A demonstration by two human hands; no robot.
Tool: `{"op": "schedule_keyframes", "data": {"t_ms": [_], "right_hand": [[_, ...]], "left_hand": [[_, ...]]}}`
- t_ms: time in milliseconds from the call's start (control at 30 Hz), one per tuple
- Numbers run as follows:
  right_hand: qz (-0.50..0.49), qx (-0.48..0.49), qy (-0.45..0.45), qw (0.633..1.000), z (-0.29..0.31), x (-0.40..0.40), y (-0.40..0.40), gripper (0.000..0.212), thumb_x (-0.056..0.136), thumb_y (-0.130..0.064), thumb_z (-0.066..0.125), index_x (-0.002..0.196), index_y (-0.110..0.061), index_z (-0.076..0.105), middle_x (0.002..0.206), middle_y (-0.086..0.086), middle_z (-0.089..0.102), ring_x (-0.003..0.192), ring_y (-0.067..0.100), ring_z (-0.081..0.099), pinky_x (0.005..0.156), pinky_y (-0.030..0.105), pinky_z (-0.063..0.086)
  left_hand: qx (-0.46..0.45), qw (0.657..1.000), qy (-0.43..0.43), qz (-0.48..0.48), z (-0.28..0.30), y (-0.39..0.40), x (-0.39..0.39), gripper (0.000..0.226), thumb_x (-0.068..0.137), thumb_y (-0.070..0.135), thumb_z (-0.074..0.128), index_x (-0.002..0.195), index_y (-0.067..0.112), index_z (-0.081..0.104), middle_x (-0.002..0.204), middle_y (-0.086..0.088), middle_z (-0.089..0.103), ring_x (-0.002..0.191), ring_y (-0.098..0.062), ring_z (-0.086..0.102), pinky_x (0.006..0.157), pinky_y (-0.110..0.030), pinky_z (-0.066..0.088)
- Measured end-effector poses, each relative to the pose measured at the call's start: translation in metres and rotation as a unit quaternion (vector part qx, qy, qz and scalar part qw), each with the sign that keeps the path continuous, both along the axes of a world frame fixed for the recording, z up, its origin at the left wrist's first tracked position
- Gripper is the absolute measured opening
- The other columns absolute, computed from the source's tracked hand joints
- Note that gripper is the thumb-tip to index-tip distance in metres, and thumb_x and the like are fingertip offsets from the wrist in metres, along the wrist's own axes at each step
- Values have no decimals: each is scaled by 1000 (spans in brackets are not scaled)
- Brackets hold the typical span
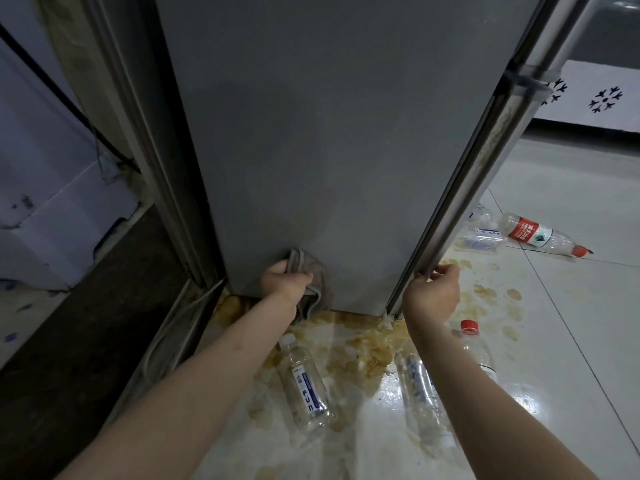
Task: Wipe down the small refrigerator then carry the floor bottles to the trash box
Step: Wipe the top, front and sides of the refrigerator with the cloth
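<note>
Low in the frame, the left hand (289,282) grips a grey cloth (317,282) against the refrigerator (329,140) side to wipe it, while the right hand (433,289) has its fingers (441,270) curled round the door edge (460,188), apparently to steady it.

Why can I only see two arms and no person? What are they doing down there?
The camera sits on the person's head and looks down, so you see only their arms. The big grey thing is a small fridge. The left hand holds a grey cloth against the fridge's side, near the bottom. The right hand grips the edge of the fridge door. On the white floor there are sticky brown stains and empty plastic bottles: one with a blue label between the arms, one with a red label farther off on the right, and a few more.
</note>
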State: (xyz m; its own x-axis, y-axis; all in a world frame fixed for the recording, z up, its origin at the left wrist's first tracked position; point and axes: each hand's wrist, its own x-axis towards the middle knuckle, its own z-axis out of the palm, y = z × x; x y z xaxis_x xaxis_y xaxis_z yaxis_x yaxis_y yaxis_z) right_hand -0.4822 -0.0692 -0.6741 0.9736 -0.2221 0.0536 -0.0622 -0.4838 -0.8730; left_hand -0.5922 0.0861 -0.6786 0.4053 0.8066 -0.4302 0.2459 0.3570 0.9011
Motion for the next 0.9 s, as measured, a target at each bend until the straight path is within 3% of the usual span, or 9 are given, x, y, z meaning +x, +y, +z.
{"op": "schedule_keyframes", "data": {"t_ms": [133,233,367,533,600,667,767,900], "right_hand": [[-10,34,18,999,-3,-12,3,25,85,-16,60,106,-8,49,103,14,59,90,30,56,72,34,43],[26,56,44,997,-9,-31,13,27,83,-23,65,99,-10,48,98,11,58,85,25,52,70,28,35],[46,66,52,995,-7,-38,29,36,79,-28,71,105,-11,53,107,9,62,101,29,57,81,32,42],[75,54,74,993,-12,-54,37,59,78,-29,73,127,-13,45,129,8,55,118,29,52,95,39,42],[78,69,95,990,-14,-54,39,68,77,-33,73,133,-13,40,134,9,52,121,30,51,101,44,41],[77,82,115,987,-13,-51,40,74,76,-38,74,135,-10,39,135,11,51,123,32,50,103,45,40],[70,82,125,986,-11,-46,42,72,75,-45,73,129,-6,47,130,13,55,121,33,51,99,42,43],[64,77,125,987,-11,-41,44,71,72,-49,73,123,-4,52,123,14,59,116,34,54,93,44,48]], "left_hand": [[114,990,65,-54,-1,-1,-5,34,75,-7,67,105,9,66,102,-7,67,92,-21,63,74,-22,48],[147,985,90,-17,-1,2,-3,29,74,-5,69,100,7,66,101,-8,67,87,-19,60,75,-21,46],[167,980,108,14,2,6,-3,28,75,5,74,101,4,66,107,-11,67,95,-23,61,78,-22,46],[60,983,174,-6,-8,19,-6,77,58,49,83,117,5,61,118,-13,64,105,-31,62,84,-36,55],[-17,985,170,-31,-14,21,-8,90,57,60,78,125,8,53,123,-12,60,103,-33,63,64,-42,58],[-91,980,159,-79,-13,17,-9,84,70,60,69,135,13,42,132,-11,53,103,-36,61,48,-35,52],[-151,977,107,-106,-8,14,-6,67,85,49,60,137,14,38,136,-13,49,107,-37,59,67,-44,49],[-148,984,60,-77,-13,20,-4,56,88,33,62,133,7,41,131,-17,52,112,-37,56,85,-44,49]]}}
